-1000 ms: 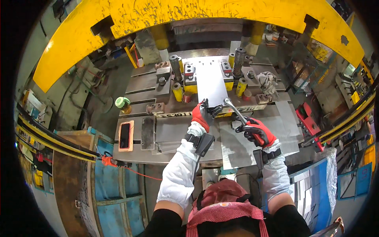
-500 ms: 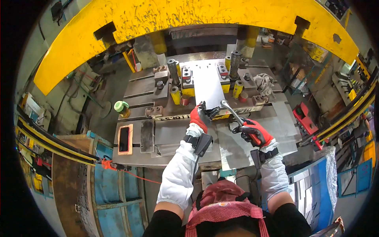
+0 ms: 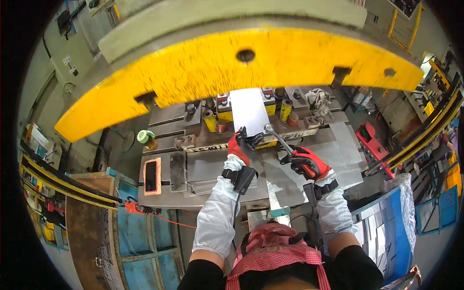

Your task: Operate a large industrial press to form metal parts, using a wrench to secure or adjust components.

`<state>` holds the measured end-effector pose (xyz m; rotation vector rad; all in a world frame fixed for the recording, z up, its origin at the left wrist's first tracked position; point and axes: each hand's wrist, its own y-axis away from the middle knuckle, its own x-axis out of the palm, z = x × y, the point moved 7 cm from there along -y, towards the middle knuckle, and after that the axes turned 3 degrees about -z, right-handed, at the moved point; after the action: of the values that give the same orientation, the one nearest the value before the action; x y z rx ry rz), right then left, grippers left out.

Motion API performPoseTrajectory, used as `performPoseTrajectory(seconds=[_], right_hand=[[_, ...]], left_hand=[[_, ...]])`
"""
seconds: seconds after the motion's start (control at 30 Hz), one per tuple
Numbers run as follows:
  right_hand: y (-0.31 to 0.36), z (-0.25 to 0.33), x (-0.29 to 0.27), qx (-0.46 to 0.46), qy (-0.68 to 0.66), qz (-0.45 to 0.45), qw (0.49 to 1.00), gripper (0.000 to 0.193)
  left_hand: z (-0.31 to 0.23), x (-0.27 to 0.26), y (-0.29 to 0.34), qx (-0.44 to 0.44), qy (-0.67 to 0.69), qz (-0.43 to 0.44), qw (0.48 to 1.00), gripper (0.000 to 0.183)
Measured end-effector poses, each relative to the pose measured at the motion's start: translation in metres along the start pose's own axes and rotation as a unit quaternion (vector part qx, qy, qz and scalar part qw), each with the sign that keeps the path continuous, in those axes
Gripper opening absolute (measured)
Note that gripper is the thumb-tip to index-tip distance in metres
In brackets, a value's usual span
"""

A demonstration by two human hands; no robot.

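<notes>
A white-looking flat sheet [image 3: 250,110] lies over the die block [image 3: 225,116], its far end hidden beneath the lowered yellow press ram [image 3: 285,60]. At the sheet's near left corner is my left hand [image 3: 240,144], in a red and black glove, its dark fingers apart and close to the edge. My right hand [image 3: 309,163], gloved alike, is closed around the red handle of a steel hand tool [image 3: 278,136]. The tool's rounded head meets or nearly meets the sheet's near right corner; I cannot tell its exact kind.
Stacked metal sheets [image 3: 208,170] lie left on the press table, beside a phone [image 3: 152,176] and a green-capped bottle [image 3: 146,138]. More flat sheet [image 3: 333,157] covers the right side. A rag [image 3: 318,100] lies behind. Yellow-black guard bars [image 3: 72,180] flank both sides.
The yellow ram has come down and now covers the far part of the die and its posts. Both hands, the tool and the sheet appear shifted only slightly to the left.
</notes>
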<state>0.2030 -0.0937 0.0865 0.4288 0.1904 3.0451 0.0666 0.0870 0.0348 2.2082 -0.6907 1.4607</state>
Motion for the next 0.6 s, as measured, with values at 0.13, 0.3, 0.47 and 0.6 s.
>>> performPoseTrajectory(seconds=[0.13, 0.3, 0.47, 0.6], right_hand=[[0.004, 0.008, 0.009, 0.005, 0.023, -0.022, 0.999, 0.029], [-0.001, -0.01, -0.009, -0.052, 0.132, 0.039, 0.989, 0.025], [-0.009, -0.027, -0.026, -0.095, 0.19, 0.046, 0.976, 0.027], [-0.009, -0.02, -0.012, -0.127, 0.196, 0.066, 0.97, 0.025]], left_hand=[[0.006, -0.017, -0.005, -0.027, -0.033, -0.142, 0.989, 0.045], [0.004, 0.0, -0.007, -0.026, -0.047, -0.033, 0.998, 0.047], [0.005, 0.004, 0.001, -0.066, 0.003, -0.15, 0.986, 0.045], [0.0, 0.002, 0.002, -0.014, -0.038, -0.11, 0.993, 0.04]])
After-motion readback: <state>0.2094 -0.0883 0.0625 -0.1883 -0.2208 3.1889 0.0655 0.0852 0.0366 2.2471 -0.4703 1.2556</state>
